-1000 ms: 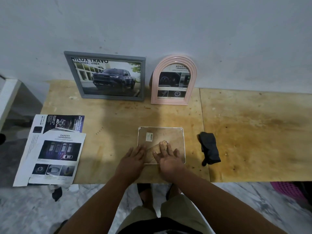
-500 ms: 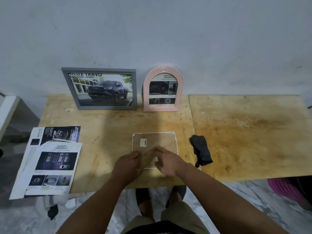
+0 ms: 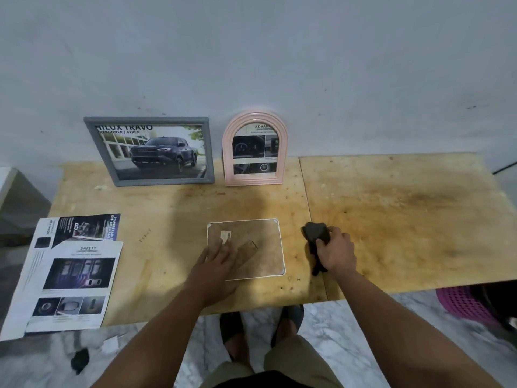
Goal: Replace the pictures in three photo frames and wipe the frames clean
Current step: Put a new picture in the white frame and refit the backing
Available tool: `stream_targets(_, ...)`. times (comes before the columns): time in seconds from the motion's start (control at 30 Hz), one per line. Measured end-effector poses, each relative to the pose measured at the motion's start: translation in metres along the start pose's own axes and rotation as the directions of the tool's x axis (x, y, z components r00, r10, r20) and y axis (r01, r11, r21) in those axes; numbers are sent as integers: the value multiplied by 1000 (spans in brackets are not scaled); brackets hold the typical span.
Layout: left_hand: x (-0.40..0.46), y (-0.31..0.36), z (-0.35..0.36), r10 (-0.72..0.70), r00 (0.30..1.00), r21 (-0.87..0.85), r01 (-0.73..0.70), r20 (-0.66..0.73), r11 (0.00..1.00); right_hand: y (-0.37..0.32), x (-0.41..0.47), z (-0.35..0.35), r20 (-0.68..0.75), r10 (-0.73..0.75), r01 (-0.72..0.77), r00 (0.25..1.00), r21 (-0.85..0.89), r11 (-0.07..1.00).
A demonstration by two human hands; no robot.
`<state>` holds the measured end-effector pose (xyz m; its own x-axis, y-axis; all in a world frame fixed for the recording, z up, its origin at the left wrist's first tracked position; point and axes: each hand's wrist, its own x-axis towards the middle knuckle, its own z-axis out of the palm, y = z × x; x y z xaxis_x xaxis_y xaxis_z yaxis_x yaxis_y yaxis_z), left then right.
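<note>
A small white-edged photo frame (image 3: 260, 242) lies face down on the wooden table (image 3: 405, 219), brown backing and stand up. My left hand (image 3: 215, 264) rests flat on its near left corner. My right hand (image 3: 334, 252) is closed around a black cloth (image 3: 314, 232) just right of the frame. A grey frame (image 3: 152, 151) with a truck picture and a pink arched frame (image 3: 255, 149) lean upright against the wall at the back.
Printed brochure sheets (image 3: 70, 273) lie at the table's left, hanging over its front edge. A pink basket (image 3: 461, 303) stands on the floor under the right end. My feet show below the table's front edge.
My right hand left the face-down frame, moved right and took hold of the black cloth. My left hand stayed on the frame. The view tilted up slightly.
</note>
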<state>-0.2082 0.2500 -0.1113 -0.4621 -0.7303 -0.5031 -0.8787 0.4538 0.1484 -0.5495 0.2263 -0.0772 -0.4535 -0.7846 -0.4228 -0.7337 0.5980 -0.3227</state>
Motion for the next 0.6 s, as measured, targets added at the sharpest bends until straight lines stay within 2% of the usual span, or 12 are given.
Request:
stream_targets(0.07, 2, 4, 9, 23, 1000, -28, -23, 18, 999, 6, 14, -1, 51, 72, -75, 996, 71, 995)
stream_targets(0.13, 2, 7, 17, -9, 999, -57, 12, 44, 998, 9, 25, -1, 89, 88, -98, 992, 110, 989)
stream_targets(0.23, 3, 11, 16, -44, 997, -40, 47, 57, 998, 8, 34, 0, 116, 88, -99, 989, 97, 990)
stream_targets(0.3, 7, 9, 10, 0, 998, -10, 1, 62, 1000, 10, 38, 3, 126, 89, -101, 988, 90, 991)
stream_targets(0.37, 8, 9, 2, -19, 994, -19, 21, 104, 1000, 11, 41, 6, 136, 87, -99, 987, 87, 991)
stream_targets(0.53, 12, 28, -11, -159, 986, -47, 161, 43, 986, 5, 44, 2, 195, 54, -86, 979, 161, 983)
stream_targets(0.6, 14, 38, -15, -175, 985, -44, 175, 4, 984, 6, 45, -2, 221, 40, -91, 974, 228, 969)
